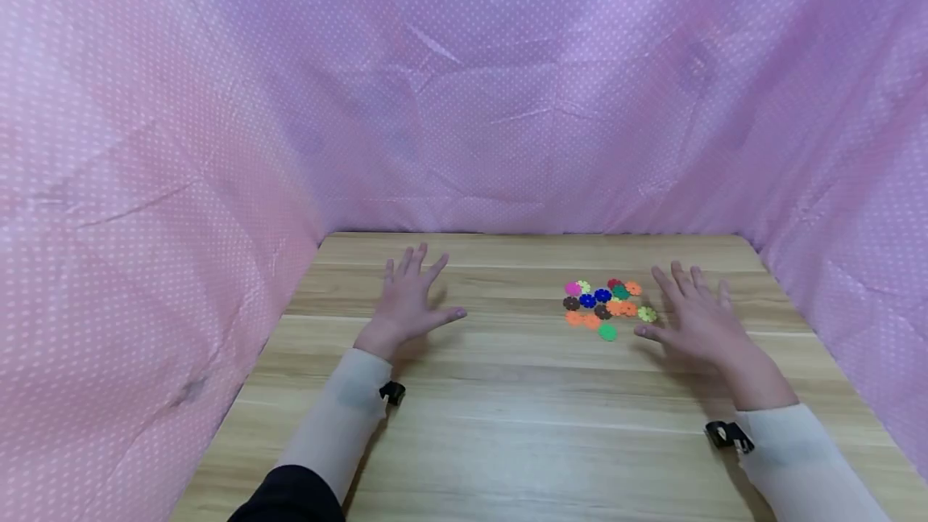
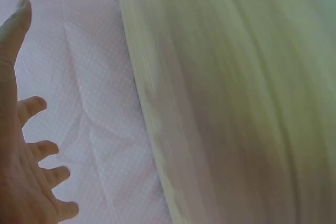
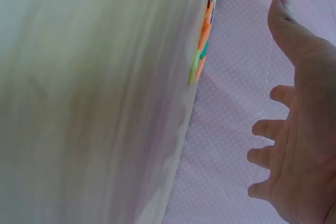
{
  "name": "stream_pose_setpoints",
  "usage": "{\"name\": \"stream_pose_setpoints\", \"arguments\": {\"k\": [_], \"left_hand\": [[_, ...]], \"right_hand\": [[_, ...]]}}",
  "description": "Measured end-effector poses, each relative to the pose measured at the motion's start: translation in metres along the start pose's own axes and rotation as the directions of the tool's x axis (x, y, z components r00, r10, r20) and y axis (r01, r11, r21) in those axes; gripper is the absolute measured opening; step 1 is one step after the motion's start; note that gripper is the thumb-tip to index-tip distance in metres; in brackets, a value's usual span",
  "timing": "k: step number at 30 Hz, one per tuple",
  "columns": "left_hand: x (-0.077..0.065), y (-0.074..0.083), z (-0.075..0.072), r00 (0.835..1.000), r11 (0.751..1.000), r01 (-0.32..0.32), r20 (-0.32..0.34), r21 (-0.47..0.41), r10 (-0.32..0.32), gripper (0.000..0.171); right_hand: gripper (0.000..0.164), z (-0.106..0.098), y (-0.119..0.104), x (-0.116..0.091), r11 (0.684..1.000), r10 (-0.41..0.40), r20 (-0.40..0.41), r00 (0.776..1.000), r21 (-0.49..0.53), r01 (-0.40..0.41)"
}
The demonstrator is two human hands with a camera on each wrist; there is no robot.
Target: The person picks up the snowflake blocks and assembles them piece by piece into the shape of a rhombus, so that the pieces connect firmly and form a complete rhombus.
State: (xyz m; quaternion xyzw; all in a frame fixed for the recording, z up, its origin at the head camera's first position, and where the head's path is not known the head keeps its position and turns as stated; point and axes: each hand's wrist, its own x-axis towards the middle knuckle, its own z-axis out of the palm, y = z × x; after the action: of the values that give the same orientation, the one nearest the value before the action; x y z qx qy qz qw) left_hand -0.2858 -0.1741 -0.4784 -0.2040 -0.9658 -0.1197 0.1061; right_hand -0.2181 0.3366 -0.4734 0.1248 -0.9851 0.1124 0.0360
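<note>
"Starting from the left of the table (image 1: 493,425), what is there?"

"The left hand (image 1: 409,304), fingers apart, holding nothing."

"And on the table's right half?"

"Flower pieces (image 1: 615,308), probably light and stiff; pinch their rims. Nearer the table's right edge, the right hand (image 1: 699,321), also spread, empty."

Here's the table (image 1: 507,425), curtain (image 1: 507,143) behind it and down both sides. On it, right of centre and towards the back, lie the discs (image 1: 615,308), bunched together, one sitting nearest the person. Just to their right, the right hand (image 1: 698,322); well apart, over on their left, the left hand (image 1: 406,302).
</note>
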Motion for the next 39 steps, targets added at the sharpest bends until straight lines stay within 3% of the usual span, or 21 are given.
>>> {"name": "stream_pose_setpoints", "arguments": {"k": [9, 18, 23, 28, 39], "left_hand": [[0.013, 0.026, 0.01, 0.996, 0.991, -0.054, 0.066, -0.122, 0.062, 0.108], [0.025, 0.052, 0.02, 0.987, 0.985, -0.074, 0.131, -0.153, 0.094, 0.095], [0.033, 0.068, 0.026, 0.982, 0.971, -0.096, 0.136, -0.217, 0.128, 0.071], [0.041, 0.083, 0.034, 0.984, 0.957, -0.059, 0.146, -0.282, 0.104, 0.049], [0.059, 0.119, 0.048, 0.971, 0.962, -0.081, 0.196, -0.259, 0.135, 0.039]], "right_hand": [[0.11, 0.007, -0.002, 0.011, 0.998, -0.024, 0.047, 0.999, 0.05, 0.022], [0.094, 0.008, -0.004, 0.02, 0.993, -0.006, 0.092, 0.996, 0.122, -0.006], [0.079, 0.01, -0.004, 0.026, 0.989, -0.007, 0.114, 0.993, 0.149, -0.01], [0.067, 0.012, -0.005, 0.032, 0.986, 0.005, 0.139, 0.99, 0.166, -0.029], [0.056, 0.015, -0.004, 0.041, 0.986, 0.008, 0.173, 0.985, 0.16, -0.036]]}}
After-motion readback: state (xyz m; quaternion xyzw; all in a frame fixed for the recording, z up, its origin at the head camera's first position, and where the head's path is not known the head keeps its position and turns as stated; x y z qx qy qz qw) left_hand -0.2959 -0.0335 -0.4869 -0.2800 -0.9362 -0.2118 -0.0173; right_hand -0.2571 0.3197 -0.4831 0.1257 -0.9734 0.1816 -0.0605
